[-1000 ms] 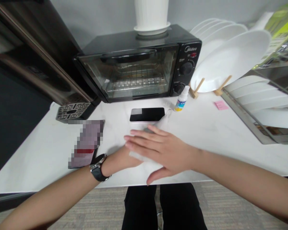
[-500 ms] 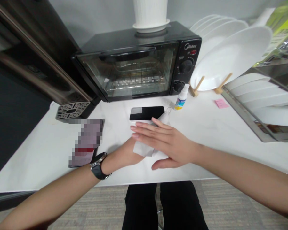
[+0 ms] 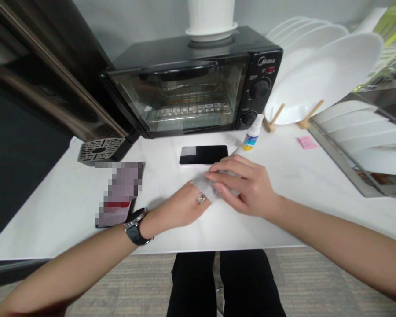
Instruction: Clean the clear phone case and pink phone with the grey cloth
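My right hand lies over a white wipe on the white table, its fingers curled down and pressing on the cloth. My left hand, with a ring and a black wristwatch, reaches in from the left; its fingertips are tucked under the wipe and under my right fingers, so I cannot see them. A black phone lies face up just beyond both hands. A small white spray bottle stands to the phone's right.
A black toaster oven stands at the back with a white pot on top. White plates lean in a wooden rack at right, beside a metal dish rack. A blurred-out card lies at left; a pink note lies at right.
My right hand slid away from me toward the phone and its flat fingers curled down onto the wipe. My left hand is now uncovered, showing the ring.
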`<state>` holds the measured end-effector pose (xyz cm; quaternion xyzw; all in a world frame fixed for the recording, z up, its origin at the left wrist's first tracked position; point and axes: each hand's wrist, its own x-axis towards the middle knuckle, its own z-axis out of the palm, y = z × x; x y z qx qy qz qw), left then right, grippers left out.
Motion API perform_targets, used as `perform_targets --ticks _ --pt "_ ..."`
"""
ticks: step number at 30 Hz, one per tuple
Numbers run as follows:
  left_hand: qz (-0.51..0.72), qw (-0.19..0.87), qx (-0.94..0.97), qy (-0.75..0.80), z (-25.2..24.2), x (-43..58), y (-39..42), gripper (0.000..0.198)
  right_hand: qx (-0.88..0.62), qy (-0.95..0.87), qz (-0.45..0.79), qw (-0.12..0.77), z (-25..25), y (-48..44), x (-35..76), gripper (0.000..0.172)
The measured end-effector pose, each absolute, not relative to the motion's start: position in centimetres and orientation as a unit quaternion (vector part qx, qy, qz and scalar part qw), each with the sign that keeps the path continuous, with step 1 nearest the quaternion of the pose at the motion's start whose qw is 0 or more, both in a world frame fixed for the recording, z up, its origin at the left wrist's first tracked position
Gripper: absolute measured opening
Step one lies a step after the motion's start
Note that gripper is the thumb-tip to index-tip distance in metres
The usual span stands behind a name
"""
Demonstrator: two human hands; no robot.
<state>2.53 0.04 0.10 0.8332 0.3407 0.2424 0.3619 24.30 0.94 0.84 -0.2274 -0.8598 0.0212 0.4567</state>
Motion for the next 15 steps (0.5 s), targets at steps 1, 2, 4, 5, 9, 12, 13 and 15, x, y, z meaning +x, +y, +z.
perform_targets --ticks 1,2,4,5,9,12,13,15 --pt "0.238 0.352 0.833 0.354 0.3 2.5 -0.1 0.02 -0.263 -0.853 0.015 0.451 0.7 1.1 24.5 0.028" --pt "0.234 0.344 0.833 0.365 0.5 2.6 -0.2 0.021 -0.293 -0.849 0.011 0.439 0.7 1.2 24.6 0.031" --pt "0.226 0.335 0.834 0.377 0.9 2.6 -0.3 0.023 -0.331 -0.853 0.013 0.403 0.6 1.3 24.7 0.04" --pt "0.223 0.332 0.835 0.379 1.0 2.7 -0.4 0.023 -0.337 -0.859 0.017 0.384 0.6 1.3 24.7 0.045" --pt "0.214 0.323 0.839 0.382 1.2 2.7 -0.4 0.024 -0.331 -0.87 0.034 0.364 1.2 0.7 24.6 0.05" --pt "0.208 0.319 0.843 0.38 1.1 2.5 -0.4 0.019 -0.357 -0.851 0.046 0.382 1.7 0.4 24.7 0.038" --pt "0.207 0.318 0.844 0.379 1.0 2.5 -0.4 0.017 -0.359 -0.849 0.05 0.386 1.7 0.3 24.8 0.036" --pt "0.209 0.316 0.846 0.375 0.9 2.4 -0.3 0.015 -0.344 -0.856 0.06 0.381 1.7 0.4 24.8 0.036"
